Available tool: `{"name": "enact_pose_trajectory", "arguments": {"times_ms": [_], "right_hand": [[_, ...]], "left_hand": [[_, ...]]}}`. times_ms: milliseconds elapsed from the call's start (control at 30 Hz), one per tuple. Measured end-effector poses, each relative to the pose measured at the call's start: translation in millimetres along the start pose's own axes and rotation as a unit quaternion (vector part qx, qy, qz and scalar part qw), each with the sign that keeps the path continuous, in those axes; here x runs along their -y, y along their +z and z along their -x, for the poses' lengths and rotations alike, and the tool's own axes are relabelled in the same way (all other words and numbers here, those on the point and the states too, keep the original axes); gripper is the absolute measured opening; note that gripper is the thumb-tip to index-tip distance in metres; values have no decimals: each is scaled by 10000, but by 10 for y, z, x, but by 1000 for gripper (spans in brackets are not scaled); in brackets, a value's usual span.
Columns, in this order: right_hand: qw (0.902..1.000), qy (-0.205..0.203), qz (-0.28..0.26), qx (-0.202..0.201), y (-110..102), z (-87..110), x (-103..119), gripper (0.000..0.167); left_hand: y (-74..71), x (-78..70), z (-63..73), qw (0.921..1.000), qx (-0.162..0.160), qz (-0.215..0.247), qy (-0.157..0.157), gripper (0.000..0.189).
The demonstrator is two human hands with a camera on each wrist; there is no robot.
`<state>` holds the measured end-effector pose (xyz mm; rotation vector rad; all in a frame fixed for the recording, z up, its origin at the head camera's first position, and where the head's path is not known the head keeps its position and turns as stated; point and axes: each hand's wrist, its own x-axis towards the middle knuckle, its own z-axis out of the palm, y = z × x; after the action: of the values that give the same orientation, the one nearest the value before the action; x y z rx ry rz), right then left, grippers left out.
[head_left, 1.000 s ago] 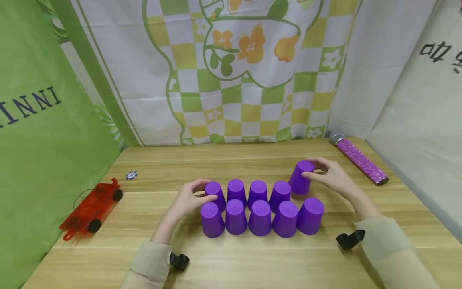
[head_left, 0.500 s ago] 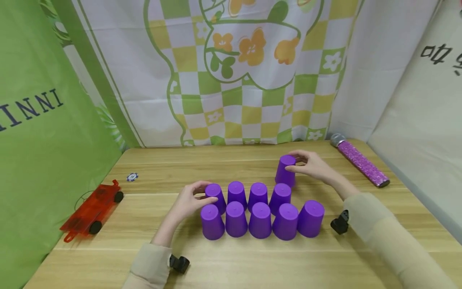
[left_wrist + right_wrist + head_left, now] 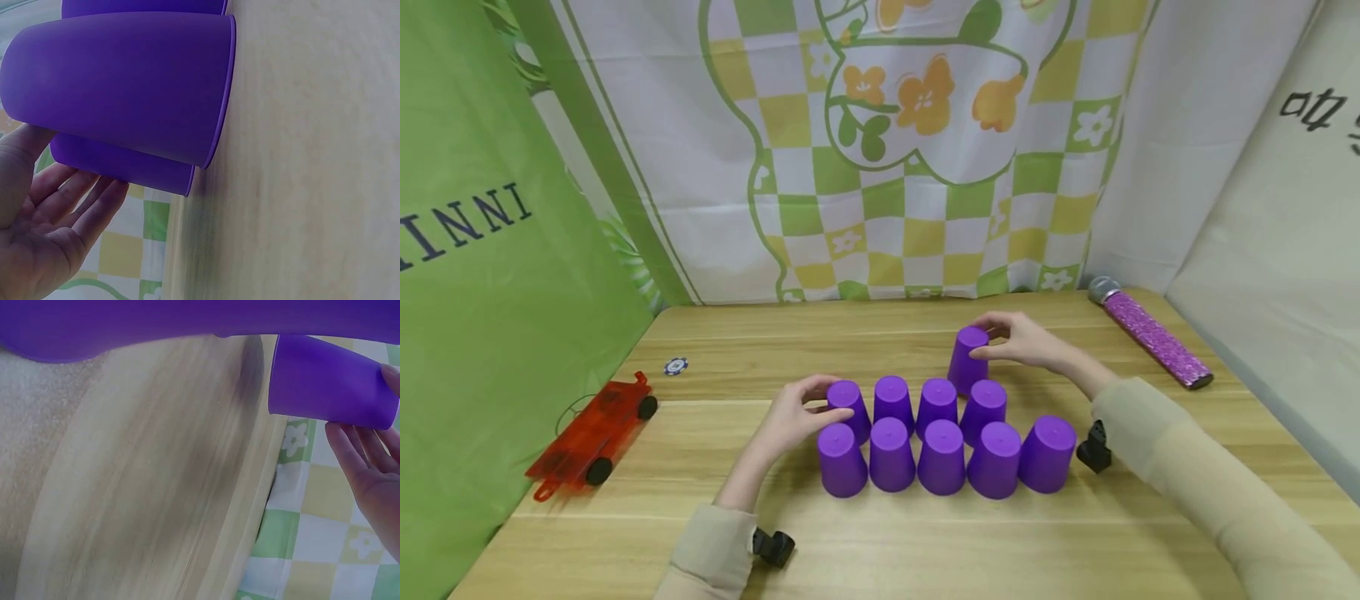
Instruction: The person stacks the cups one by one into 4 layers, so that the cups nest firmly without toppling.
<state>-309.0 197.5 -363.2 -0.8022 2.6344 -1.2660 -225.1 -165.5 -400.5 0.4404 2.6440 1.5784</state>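
Purple plastic cups stand upside down in two rows on the wooden table. My left hand (image 3: 792, 417) pinches the leftmost back-row cup (image 3: 847, 410) between thumb and fingers; in the left wrist view the fingers rest along that cup (image 3: 125, 164), partly behind a nearer front-row cup (image 3: 125, 81). My right hand (image 3: 1018, 340) grips another upside-down cup (image 3: 967, 360) by its upper part, behind the right end of the back row. In the right wrist view this cup (image 3: 331, 381) lies between the thumb and fingers, with a shadow on the table beside its rim.
The front row's right-end cup (image 3: 1047, 454) sticks out past the back row. A pink glitter microphone (image 3: 1157, 337) lies at the back right. On the left are a red toy car (image 3: 591, 437) and a poker chip (image 3: 675, 367). A patterned curtain (image 3: 917, 208) hangs behind the table (image 3: 865, 558).
My right hand has carried its cup leftward, from beyond the back row's right end to just behind it. My left hand has stayed on its cup.
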Motion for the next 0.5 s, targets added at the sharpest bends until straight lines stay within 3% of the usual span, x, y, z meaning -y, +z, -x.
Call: {"name": "enact_pose_trajectory", "arguments": {"times_ms": [500], "right_hand": [[9988,-178,-190,416,112,-88,-96,49]], "left_hand": [[-3,-27,16,10000,-12,57,-56,44]]}}
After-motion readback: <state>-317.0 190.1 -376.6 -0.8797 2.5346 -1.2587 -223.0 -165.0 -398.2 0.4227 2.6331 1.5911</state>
